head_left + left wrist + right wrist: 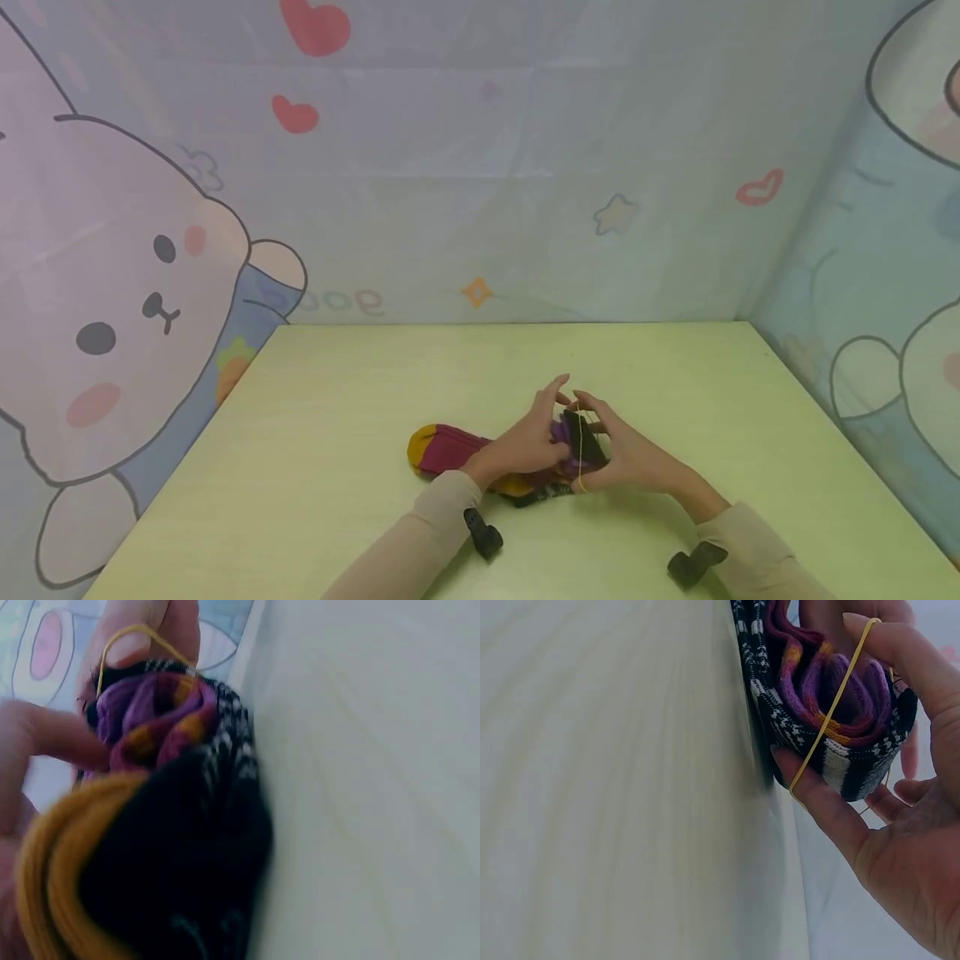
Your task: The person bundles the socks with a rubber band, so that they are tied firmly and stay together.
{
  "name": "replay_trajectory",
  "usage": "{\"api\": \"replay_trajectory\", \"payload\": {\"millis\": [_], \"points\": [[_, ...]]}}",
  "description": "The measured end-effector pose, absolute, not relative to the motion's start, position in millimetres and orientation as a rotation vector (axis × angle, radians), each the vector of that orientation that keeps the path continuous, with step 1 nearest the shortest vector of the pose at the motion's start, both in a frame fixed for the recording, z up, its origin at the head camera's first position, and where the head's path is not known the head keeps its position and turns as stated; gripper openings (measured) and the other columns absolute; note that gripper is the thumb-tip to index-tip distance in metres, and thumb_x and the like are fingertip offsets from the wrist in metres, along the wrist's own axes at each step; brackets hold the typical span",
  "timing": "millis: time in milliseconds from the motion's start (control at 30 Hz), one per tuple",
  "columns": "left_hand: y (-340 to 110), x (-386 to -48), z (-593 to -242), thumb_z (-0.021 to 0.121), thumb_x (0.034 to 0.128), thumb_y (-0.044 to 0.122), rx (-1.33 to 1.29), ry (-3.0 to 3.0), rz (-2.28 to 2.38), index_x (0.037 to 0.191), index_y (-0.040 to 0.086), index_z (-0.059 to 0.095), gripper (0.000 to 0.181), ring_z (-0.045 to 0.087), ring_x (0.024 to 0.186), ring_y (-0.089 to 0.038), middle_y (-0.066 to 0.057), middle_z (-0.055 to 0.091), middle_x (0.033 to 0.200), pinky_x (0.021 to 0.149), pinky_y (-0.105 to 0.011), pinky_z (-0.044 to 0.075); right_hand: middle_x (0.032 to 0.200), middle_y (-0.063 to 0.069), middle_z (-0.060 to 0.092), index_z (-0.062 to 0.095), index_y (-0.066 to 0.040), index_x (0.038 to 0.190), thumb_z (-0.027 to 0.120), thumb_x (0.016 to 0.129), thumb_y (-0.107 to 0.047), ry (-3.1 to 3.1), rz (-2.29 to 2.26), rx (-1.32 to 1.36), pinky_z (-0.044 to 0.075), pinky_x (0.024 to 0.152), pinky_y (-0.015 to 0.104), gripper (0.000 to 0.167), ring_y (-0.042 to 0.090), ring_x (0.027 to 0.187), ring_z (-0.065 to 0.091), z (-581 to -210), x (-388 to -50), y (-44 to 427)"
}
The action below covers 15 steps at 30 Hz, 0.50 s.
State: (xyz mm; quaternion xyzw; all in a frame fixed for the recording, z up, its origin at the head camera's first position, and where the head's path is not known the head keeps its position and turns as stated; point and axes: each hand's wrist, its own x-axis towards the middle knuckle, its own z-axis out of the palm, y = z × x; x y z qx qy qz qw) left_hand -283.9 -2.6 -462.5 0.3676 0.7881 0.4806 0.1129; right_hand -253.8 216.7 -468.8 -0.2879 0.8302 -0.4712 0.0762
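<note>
A pair of colourful socks point(453, 450) lies on the table, maroon and mustard at the flat left end. Their other end is rolled up, black-and-white knit outside with purple and orange layers inside point(855, 769). My left hand point(528, 442) holds the roll from the left, its thumb against the purple layers. From the right, my right hand point(637, 454) reaches round the roll's end. A thin yellow rubber band point(832, 709) is stretched between its thumb and forefinger, crossing the roll's open side. Some of the left fingers are hidden behind the roll.
The pale wooden table point(322, 400) extends around the socks to a back edge. Behind it hangs a printed cloth backdrop point(525, 167) with cartoon animals and hearts. Dark camera straps point(483, 535) sit on both sleeves.
</note>
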Motion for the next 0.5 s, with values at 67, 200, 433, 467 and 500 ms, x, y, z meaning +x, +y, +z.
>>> {"api": "replay_trajectory", "payload": {"millis": [67,200,433,467,500], "points": [[-5.4,-285.1,-463.0,0.052,0.0875,-0.010,1.004,2.159,1.523,0.158,0.019,-0.001,0.093,0.062,0.093,-0.012,-0.020,0.022,0.149,0.070,-0.025,0.052,0.157,0.017,0.025,0.013,-0.015,0.160,0.090,0.071,-0.030,2.487,-1.417,-0.838,0.037,0.099,0.068,0.119,0.049,0.133,0.039,-469.1,-254.1,217.3],[-8.0,-289.0,-466.2,0.045,0.0908,-0.017,0.904,1.965,1.660,0.156,0.024,0.002,0.089,0.065,0.108,-0.022,-0.018,0.023,0.149,0.078,-0.031,0.055,0.157,0.016,0.024,0.012,-0.017,0.160,0.089,0.072,-0.029,2.462,-1.439,-0.813,0.038,0.098,0.069,0.117,0.049,0.133,0.039,-469.4,-254.3,218.5],[-3.4,-291.5,-468.3,0.052,0.0950,-0.010,0.865,2.055,1.625,0.159,0.029,-0.001,0.092,0.062,0.116,-0.026,-0.010,0.035,0.138,0.076,-0.028,0.053,0.159,0.012,0.022,0.010,-0.024,0.161,0.088,0.074,-0.029,2.438,-1.467,-0.833,0.038,0.097,0.068,0.117,0.049,0.133,0.039,-467.7,-252.4,219.7],[-2.9,-291.3,-468.0,0.052,0.0959,-0.008,0.854,2.075,1.613,0.159,0.029,-0.001,0.091,0.063,0.114,-0.025,-0.010,0.037,0.135,0.075,-0.027,0.052,0.159,0.012,0.022,0.010,-0.023,0.161,0.088,0.075,-0.029,2.436,-1.471,-0.839,0.038,0.097,0.068,0.117,0.050,0.132,0.039,-467.4,-252.2,219.7],[-2.3,-291.2,-467.8,0.053,0.0968,-0.006,0.843,2.092,1.604,0.159,0.029,-0.001,0.089,0.063,0.112,-0.024,-0.009,0.038,0.133,0.074,-0.027,0.052,0.160,0.013,0.021,0.009,-0.023,0.161,0.088,0.075,-0.029,2.435,-1.474,-0.844,0.038,0.097,0.068,0.117,0.050,0.132,0.039,-467.2,-252.0,219.7]]}}
